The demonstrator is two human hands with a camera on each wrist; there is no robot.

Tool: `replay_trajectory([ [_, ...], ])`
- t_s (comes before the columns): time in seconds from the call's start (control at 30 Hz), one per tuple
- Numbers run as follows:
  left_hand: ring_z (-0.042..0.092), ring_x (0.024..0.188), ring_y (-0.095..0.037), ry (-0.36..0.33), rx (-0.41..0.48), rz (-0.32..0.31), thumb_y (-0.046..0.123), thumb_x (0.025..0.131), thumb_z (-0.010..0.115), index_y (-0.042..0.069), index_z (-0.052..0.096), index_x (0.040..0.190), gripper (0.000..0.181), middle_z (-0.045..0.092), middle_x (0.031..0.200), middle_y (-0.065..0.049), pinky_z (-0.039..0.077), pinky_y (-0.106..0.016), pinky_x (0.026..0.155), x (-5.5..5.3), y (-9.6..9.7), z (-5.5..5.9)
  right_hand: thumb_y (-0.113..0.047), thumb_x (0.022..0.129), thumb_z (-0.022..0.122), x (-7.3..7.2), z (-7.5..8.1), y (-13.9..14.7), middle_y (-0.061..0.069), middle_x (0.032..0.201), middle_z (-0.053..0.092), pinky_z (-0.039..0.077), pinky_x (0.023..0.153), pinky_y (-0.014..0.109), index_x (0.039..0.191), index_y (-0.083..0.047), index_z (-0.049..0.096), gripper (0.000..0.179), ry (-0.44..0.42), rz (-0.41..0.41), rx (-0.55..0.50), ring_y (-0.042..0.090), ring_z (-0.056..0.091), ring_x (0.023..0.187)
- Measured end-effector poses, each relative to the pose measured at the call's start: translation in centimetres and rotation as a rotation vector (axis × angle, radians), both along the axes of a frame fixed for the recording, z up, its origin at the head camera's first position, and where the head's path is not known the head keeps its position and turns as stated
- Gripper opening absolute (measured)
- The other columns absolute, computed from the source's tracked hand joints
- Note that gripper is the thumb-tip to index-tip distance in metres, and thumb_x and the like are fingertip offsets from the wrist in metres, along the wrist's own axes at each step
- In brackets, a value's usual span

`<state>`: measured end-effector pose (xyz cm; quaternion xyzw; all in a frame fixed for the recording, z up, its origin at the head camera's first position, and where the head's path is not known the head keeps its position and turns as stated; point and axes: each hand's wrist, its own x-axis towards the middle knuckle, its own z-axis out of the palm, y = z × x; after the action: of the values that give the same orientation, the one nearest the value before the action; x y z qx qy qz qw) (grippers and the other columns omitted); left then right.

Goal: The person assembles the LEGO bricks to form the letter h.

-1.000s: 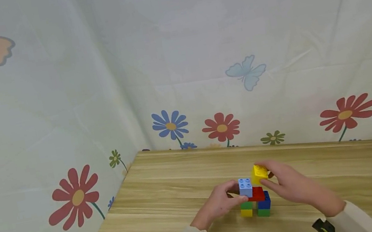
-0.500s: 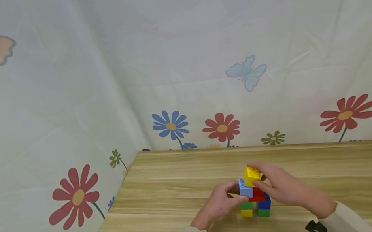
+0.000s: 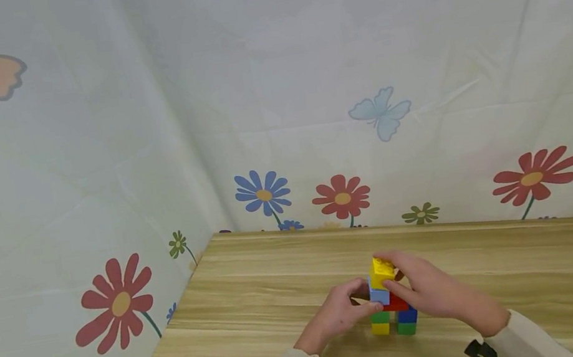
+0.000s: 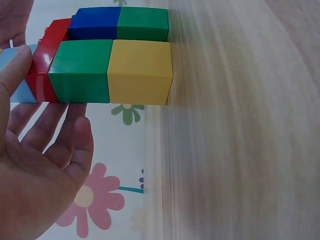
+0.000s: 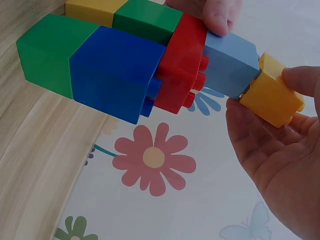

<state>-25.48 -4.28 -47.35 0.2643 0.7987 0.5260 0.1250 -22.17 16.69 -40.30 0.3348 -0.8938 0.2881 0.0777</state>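
My left hand [image 3: 337,309] holds the light blue brick [image 5: 230,62] between thumb and fingers. That brick sits on a flat red brick [image 5: 180,60], which spans two short columns. One column is a green brick [image 4: 82,72] over a yellow one [image 4: 140,72]; the other is a dark blue brick [image 5: 115,70] over a green one [image 5: 52,55]. Above the light blue brick, my right hand [image 3: 432,287] pinches another yellow brick [image 5: 272,95]. In the right wrist view it touches the light blue brick's top at a tilt, with a gap along one side.
The structure stands on a wood-grain table [image 3: 259,284]. A white curtain [image 3: 270,80] printed with flowers and butterflies rises behind the table and along its left side.
My right hand has moved left with the yellow brick, from beside the light blue brick to on top of it. My left hand has kept its place.
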Motion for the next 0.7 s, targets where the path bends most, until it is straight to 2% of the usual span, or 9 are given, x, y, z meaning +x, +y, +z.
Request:
replay_trajectory([
  [0.17,0.057,0.092,-0.005,-0.013,-0.012,0.008,0.034,0.088,0.067,0.025,0.063,0.115,0.029,0.063,0.102,0.014,0.047,-0.024,0.080,-0.05,0.04,0.00,-0.014,0.089,0.067,0.03,0.08,-0.17,0.000,0.115,0.054,0.051,0.079,0.026,0.134,-0.004,0.043,0.051,-0.003,0.003,0.009,0.012,0.054,0.094],
  [0.33,0.057,0.092,-0.005,-0.019,-0.013,0.012,0.033,0.088,0.068,0.024,0.063,0.115,0.029,0.063,0.101,0.014,0.047,-0.024,0.080,-0.04,0.06,-0.08,-0.012,0.085,0.071,0.04,0.17,-0.22,0.000,0.116,0.055,0.051,0.077,0.023,0.133,-0.007,0.045,0.055,0.032,0.018,0.011,0.011,0.055,0.092],
  [0.7,0.058,0.092,-0.005,0.001,-0.020,0.006,0.035,0.088,0.067,0.025,0.063,0.115,0.029,0.063,0.101,0.015,0.047,-0.024,0.080,-0.06,0.07,0.02,-0.006,0.078,0.077,-0.06,0.14,-0.55,0.004,0.112,0.059,0.053,0.075,0.027,0.129,-0.003,0.050,0.057,0.054,0.010,-0.018,0.015,0.059,0.090],
])
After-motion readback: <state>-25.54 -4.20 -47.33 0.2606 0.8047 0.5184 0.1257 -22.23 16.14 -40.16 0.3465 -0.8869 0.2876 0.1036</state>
